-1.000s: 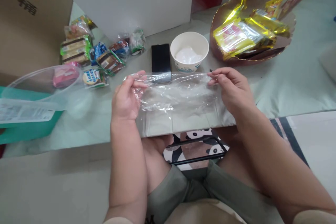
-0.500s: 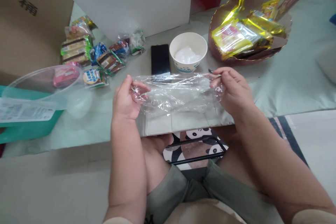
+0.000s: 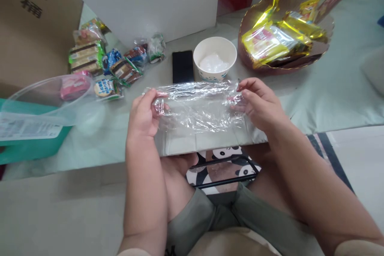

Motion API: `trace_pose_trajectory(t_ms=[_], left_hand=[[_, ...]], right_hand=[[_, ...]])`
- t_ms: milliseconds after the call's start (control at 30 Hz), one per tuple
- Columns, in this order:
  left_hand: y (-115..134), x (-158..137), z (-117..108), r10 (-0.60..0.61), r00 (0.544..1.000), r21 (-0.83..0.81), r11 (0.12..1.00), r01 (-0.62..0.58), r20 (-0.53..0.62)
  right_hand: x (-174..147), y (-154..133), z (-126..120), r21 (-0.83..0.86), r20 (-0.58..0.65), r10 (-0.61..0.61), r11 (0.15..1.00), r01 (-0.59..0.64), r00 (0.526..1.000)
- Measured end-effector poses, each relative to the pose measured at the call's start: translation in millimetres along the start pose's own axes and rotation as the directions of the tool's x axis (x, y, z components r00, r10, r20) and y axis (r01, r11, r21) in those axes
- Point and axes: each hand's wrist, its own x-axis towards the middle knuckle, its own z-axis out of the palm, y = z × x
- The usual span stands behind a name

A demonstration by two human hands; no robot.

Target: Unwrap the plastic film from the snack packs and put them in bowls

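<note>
A sheet of clear, crinkled plastic film (image 3: 198, 106) stretches between my two hands, over the front of the table. My left hand (image 3: 145, 114) pinches its left end between thumb and fingers. At the other end, my right hand (image 3: 261, 102) grips the film, with some of its fingers behind the plastic. Just beyond the film stands a white paper bowl (image 3: 215, 58) with something white and translucent inside. A black phone (image 3: 183, 66) lies left of the bowl, its near edge close to the film.
Several wrapped snacks (image 3: 126, 70) and a pink object (image 3: 75, 87) lie at the left, near a clear plastic lid (image 3: 45, 100) and a green container (image 3: 36, 148). A brown bowl (image 3: 288, 70) of yellow packets stands at the right. Cardboard boxes (image 3: 168, 0) line the back.
My right hand has shifted slightly left and its fingers have changed their hold. The film's upper edge is higher and covers the phone's near end.
</note>
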Motion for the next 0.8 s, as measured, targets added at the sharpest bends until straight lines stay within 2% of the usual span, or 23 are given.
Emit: trace_pose_trajectory(t_ms=[133, 200, 367, 567, 667, 733, 800], left_hand=[[-1, 0, -1, 0.016, 0.999, 0.008, 1.0, -0.016, -0.05], [-2, 0, -1, 0.04, 0.995, 0.032, 0.999, -0.038, -0.086], [-8, 2, -3, 0.118, 0.991, 0.097, 0.989, -0.111, -0.064], [-8, 2, -4, 0.065, 0.998, 0.046, 0.997, -0.065, -0.015], [-4, 0, -4, 0.052, 0.999, 0.02, 0.998, -0.052, 0.015], [1, -3, -4, 0.044, 0.999, 0.011, 0.999, -0.045, 0.031], [6, -7, -5, 0.021, 0.997, -0.018, 1.0, -0.02, 0.076]], right_hand=[[-3, 1, -1, -0.216, 0.07, -0.001, 0.976, 0.016, 0.998], [-3, 2, -1, -0.296, 0.067, 0.007, 0.955, 0.013, 0.998], [2, 5, 1, -0.257, -0.025, 0.023, 0.966, -0.028, 0.999], [6, 7, -1, -0.22, -0.162, -0.076, 0.975, 0.039, 0.984], [7, 9, -3, -0.204, -0.221, -0.077, 0.979, 0.031, 0.972], [6, 10, -3, -0.27, -0.226, -0.088, 0.963, 0.025, 0.97], [4, 10, -4, -0.4, -0.217, -0.169, 0.914, 0.07, 0.961]])
